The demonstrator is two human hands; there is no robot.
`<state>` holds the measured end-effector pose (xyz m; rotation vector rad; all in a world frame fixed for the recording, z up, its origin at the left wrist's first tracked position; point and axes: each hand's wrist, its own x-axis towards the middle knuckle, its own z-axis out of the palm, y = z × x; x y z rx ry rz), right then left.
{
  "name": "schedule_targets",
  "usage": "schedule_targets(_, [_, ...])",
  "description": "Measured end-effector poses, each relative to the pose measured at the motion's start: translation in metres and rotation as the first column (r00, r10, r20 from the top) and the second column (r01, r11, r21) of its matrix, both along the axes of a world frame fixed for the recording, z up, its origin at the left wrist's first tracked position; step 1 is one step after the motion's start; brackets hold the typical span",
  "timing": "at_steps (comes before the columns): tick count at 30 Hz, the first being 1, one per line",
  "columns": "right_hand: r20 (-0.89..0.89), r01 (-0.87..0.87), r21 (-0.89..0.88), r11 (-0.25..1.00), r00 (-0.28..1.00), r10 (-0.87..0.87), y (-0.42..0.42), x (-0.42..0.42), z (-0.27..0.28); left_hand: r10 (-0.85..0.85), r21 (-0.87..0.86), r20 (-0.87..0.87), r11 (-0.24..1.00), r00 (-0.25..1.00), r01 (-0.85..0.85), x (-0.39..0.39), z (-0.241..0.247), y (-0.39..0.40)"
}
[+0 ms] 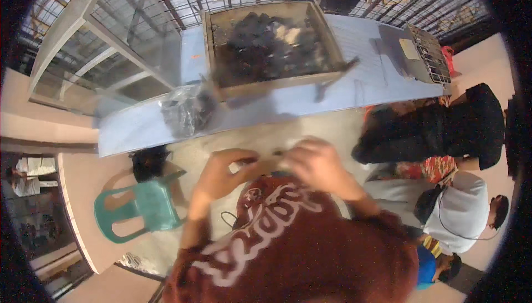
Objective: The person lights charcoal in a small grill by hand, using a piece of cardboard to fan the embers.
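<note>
Both my hands are held up in front of my body, above the floor and short of the table. My left hand (226,174) has its fingers curved toward my right hand, and a small pale patch with a dark spot shows between thumb and fingers. My right hand (318,165) is bent inward with its fingers drawn together and blurred. By its fingertips is a small dark thing (278,152), too blurred to name. On the table beyond stands a wooden box (266,82) of charcoal (266,41), with a clear plastic bag (187,111) of dark contents near its front left corner.
The table (357,37) has a light blue top. A glass-sided case (112,53) stands at its left end, a wire grill rack (434,57) at its right. A green plastic chair (153,207) is at left. Several people sit at right, one in a white shirt (461,211).
</note>
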<state>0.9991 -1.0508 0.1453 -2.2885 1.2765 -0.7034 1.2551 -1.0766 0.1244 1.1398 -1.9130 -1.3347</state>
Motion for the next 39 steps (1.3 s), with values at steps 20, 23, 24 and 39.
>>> schedule_targets(20, [0.083,-0.037,-0.097,0.995,0.996,0.045,-0.016,-0.037,-0.03,0.123,-0.35,0.216,0.936,0.969,-0.041,-0.074,0.084,-0.056])
schedule_targets(23, [0.076,-0.145,-0.143,0.979,0.985,0.157,-0.031,-0.05,-0.043,0.249,-0.565,0.189,0.819,0.95,-0.102,-0.105,0.117,-0.107])
schedule_targets(24, [0.056,-0.179,-0.152,0.972,0.98,0.189,-0.035,-0.056,-0.046,0.253,-0.62,0.221,0.782,0.942,-0.065,-0.122,0.126,-0.127])
schedule_targets(39, [0.257,-0.302,-0.173,0.937,0.905,0.339,-0.053,-0.117,-0.076,0.13,-0.43,0.858,0.712,0.497,0.556,-0.201,0.1,-0.255])
